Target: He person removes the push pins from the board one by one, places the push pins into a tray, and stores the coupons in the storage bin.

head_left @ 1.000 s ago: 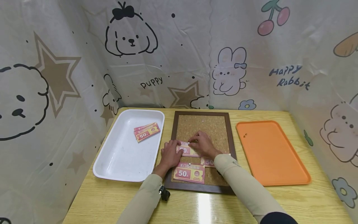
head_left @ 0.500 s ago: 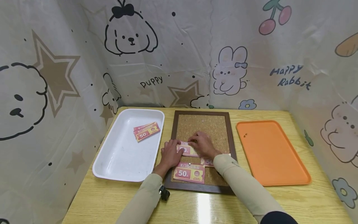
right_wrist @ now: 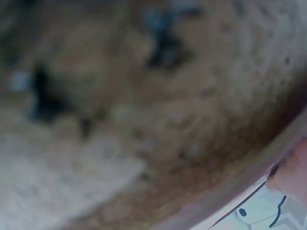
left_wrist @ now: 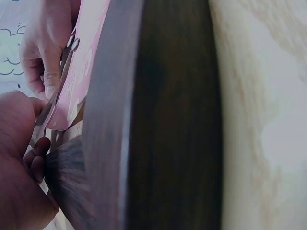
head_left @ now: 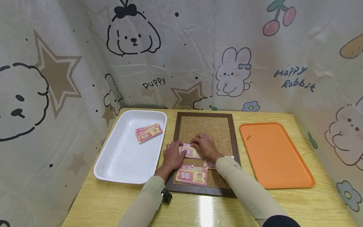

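A pink and yellow coupon [head_left: 191, 152] lies on a cork board [head_left: 208, 126] in a dark brown frame. My left hand [head_left: 173, 156] rests at its left end, thumb and index finger pressing it down. My right hand [head_left: 205, 146] pinches at the coupon's upper edge; its fingertips hide the pushpin there. Closer to me, another coupon [head_left: 191, 175] is fixed by a pushpin [head_left: 192, 166]. A third coupon [head_left: 209, 164] is partly covered by my right wrist. In the left wrist view, my right hand [left_wrist: 45, 52] bends its fingers down toward the board.
On the left, a white tray [head_left: 127, 164] holds a few overlapping coupons [head_left: 148, 133]. An orange tray [head_left: 280, 157] with a few small pins [head_left: 249, 137] lies on the right of the wooden table [head_left: 187, 211]. Patterned curtains [head_left: 181, 47] enclose the back and sides.
My hands have hardly moved. One second ago a small pale pin head showed at my right fingertips; now the fingers cover it.
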A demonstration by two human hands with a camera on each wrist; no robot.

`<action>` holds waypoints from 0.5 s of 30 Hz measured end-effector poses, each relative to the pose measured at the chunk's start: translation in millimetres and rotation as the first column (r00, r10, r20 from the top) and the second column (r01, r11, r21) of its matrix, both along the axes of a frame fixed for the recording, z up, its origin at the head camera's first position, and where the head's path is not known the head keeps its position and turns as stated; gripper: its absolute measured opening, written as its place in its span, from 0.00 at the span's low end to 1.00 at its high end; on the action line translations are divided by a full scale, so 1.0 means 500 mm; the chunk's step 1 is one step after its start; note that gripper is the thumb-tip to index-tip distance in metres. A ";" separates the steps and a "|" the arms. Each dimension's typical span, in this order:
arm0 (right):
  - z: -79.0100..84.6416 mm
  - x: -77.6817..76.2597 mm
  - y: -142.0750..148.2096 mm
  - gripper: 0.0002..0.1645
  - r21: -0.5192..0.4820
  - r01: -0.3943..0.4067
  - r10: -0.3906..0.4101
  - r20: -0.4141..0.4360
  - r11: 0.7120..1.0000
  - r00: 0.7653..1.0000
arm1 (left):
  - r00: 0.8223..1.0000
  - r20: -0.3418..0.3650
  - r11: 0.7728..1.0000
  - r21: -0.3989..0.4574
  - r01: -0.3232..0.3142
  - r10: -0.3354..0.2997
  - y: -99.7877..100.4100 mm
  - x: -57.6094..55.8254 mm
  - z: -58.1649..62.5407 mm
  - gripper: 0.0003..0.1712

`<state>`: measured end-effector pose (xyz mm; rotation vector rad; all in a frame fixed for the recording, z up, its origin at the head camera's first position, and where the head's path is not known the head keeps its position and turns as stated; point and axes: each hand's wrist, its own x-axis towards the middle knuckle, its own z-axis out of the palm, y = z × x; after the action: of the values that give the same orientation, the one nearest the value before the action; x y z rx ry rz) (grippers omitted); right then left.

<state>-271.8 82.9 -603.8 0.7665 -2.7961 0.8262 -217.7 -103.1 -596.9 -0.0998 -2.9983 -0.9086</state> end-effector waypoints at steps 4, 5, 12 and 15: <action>0.011 0.005 0.006 0.09 -0.046 -0.010 0.015 0.106 0.999 0.994 | 1.000 0.008 1.000 0.003 0.000 0.000 0.001 0.000 -0.002 0.18; 0.014 0.006 0.008 0.10 -0.058 -0.012 0.020 0.139 0.998 0.990 | 1.000 0.009 1.000 0.003 0.000 0.000 0.002 -0.001 -0.003 0.18; 0.019 0.002 0.011 0.11 -0.095 0.028 0.001 0.294 0.995 0.956 | 1.000 0.009 1.000 0.001 -0.004 0.004 0.002 -0.001 -0.003 0.18; 0.018 -0.001 0.011 0.11 -0.109 0.049 -0.010 0.332 0.993 0.943 | 1.000 0.011 1.000 0.004 -0.007 0.006 0.002 -0.001 -0.004 0.18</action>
<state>-272.5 88.2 -594.8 0.6146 -3.0011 1.2019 -218.4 -102.2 -599.0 -0.0853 -3.0048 -0.9181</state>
